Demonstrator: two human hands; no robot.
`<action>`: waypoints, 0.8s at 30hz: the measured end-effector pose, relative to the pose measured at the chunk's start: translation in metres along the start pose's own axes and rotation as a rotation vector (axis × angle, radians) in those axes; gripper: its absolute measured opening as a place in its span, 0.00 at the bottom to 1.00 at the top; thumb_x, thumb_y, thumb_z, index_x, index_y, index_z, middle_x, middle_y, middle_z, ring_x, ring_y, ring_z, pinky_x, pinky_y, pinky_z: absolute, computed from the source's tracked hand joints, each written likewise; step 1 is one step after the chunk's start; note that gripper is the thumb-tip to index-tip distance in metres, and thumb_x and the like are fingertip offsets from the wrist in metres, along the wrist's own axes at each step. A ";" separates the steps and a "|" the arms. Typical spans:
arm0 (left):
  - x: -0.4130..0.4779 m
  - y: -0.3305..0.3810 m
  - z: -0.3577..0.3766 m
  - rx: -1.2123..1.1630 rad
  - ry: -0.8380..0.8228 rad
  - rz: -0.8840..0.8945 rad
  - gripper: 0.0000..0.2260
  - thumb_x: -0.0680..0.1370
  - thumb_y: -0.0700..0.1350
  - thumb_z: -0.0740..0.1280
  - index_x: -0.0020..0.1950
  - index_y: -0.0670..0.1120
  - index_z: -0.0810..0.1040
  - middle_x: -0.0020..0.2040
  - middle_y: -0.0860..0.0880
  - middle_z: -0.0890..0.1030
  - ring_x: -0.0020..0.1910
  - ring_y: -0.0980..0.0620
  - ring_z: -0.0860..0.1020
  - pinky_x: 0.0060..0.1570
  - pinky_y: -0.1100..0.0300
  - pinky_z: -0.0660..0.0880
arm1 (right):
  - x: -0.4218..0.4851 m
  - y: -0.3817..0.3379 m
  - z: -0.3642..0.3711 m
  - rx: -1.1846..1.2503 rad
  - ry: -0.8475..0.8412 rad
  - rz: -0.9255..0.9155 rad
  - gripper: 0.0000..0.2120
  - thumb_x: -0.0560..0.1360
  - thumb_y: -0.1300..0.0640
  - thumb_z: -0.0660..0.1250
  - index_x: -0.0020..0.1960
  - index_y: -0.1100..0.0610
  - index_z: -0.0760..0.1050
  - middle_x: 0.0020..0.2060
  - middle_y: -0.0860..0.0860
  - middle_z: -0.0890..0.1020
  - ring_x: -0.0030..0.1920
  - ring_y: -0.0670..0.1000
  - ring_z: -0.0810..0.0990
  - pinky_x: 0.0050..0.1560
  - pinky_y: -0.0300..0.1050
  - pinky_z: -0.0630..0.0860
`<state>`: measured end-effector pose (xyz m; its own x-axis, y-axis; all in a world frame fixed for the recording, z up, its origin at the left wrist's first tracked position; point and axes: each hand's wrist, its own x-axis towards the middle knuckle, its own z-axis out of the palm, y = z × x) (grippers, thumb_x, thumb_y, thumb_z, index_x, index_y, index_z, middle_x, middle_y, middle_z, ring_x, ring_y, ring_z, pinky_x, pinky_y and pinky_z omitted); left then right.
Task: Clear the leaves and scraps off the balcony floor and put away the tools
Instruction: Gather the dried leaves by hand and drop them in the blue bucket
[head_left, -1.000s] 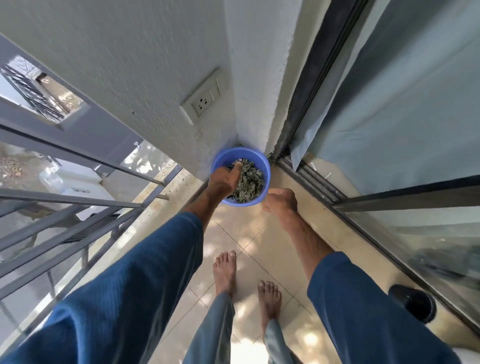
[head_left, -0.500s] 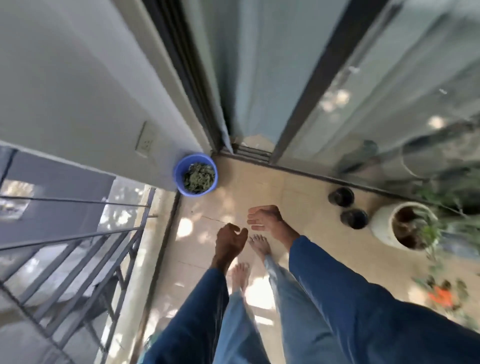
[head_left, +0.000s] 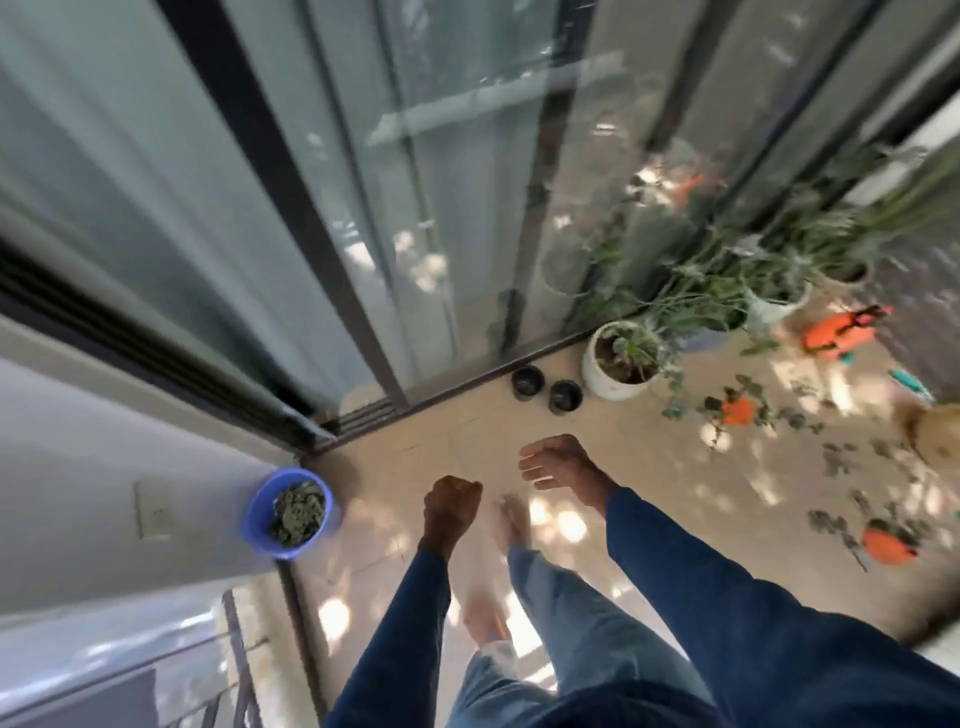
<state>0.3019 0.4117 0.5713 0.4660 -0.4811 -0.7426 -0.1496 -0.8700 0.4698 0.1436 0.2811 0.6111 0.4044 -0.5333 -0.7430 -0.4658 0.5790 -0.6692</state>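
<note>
Head view: both hands have drawn back from the blue bucket, which the left hand touched a second ago, and the gaze has swung right. The bucket sits leaf-filled in the floor's corner by the wall. Scraps litter the floor's right side, so more gathering is likely. The left hand is fisted, apparently empty through the blur. The right hand is loose-fingered and empty.

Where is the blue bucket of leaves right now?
Head view, lower left: the blue bucket stands on the floor in the corner where the white wall meets the sliding-door track, left of the left hand.
</note>
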 end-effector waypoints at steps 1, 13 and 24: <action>-0.003 0.009 0.009 0.033 -0.018 0.022 0.20 0.78 0.53 0.66 0.54 0.36 0.82 0.56 0.37 0.83 0.56 0.38 0.81 0.55 0.55 0.75 | -0.011 0.003 -0.015 0.033 0.031 -0.001 0.24 0.68 0.53 0.69 0.59 0.65 0.80 0.53 0.62 0.84 0.50 0.59 0.85 0.45 0.46 0.80; -0.075 0.173 0.183 0.332 -0.270 0.316 0.14 0.78 0.47 0.70 0.57 0.39 0.84 0.56 0.40 0.85 0.57 0.41 0.83 0.58 0.48 0.80 | -0.099 0.068 -0.223 0.295 0.410 0.058 0.09 0.79 0.65 0.63 0.52 0.61 0.83 0.47 0.59 0.86 0.43 0.55 0.87 0.48 0.51 0.84; -0.149 0.289 0.387 0.414 -0.424 0.374 0.07 0.78 0.43 0.67 0.42 0.44 0.82 0.49 0.40 0.86 0.49 0.42 0.85 0.48 0.55 0.80 | -0.175 0.163 -0.430 0.613 0.636 0.063 0.10 0.81 0.63 0.63 0.55 0.65 0.81 0.49 0.60 0.85 0.44 0.57 0.84 0.47 0.48 0.81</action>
<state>-0.1477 0.1903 0.6327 -0.0492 -0.6838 -0.7280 -0.5925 -0.5668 0.5725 -0.3416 0.2035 0.6385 -0.2074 -0.6255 -0.7522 0.1048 0.7503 -0.6528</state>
